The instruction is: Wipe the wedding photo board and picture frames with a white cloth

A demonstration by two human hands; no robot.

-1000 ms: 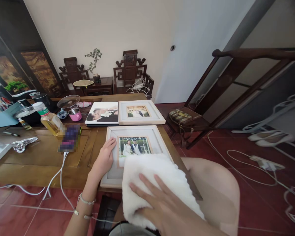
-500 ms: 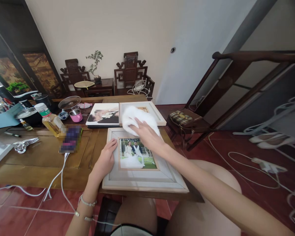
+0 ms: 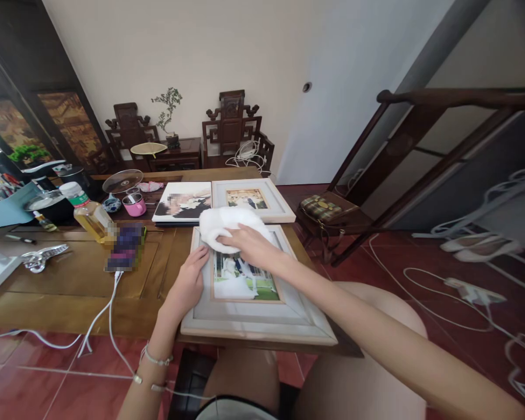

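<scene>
A white picture frame (image 3: 262,331) with a wedding photo lies flat at the table's near right corner. My left hand (image 3: 189,274) grips its left edge, fingers on the rim and thumb side hidden. My right hand (image 3: 249,243) is closed on a fluffy white cloth (image 3: 231,220), pressed over the frame's upper left part, covering the top of the photo. Behind it lies a second white picture frame (image 3: 284,205) with another photo. Beside that one is a photo album (image 3: 186,198) with a white and black cover.
On the wooden table (image 3: 161,256) stand a bottle (image 3: 91,217), a phone (image 3: 126,248) with white cables, a pink cup (image 3: 134,205) and a hair clip (image 3: 44,256). A wooden chair with a checked bag (image 3: 321,208) stands at right.
My right hand has moved the cloth left and slightly nearer, onto the frame's upper left part. The second frame's photo is now uncovered. My left hand has stayed in place.
</scene>
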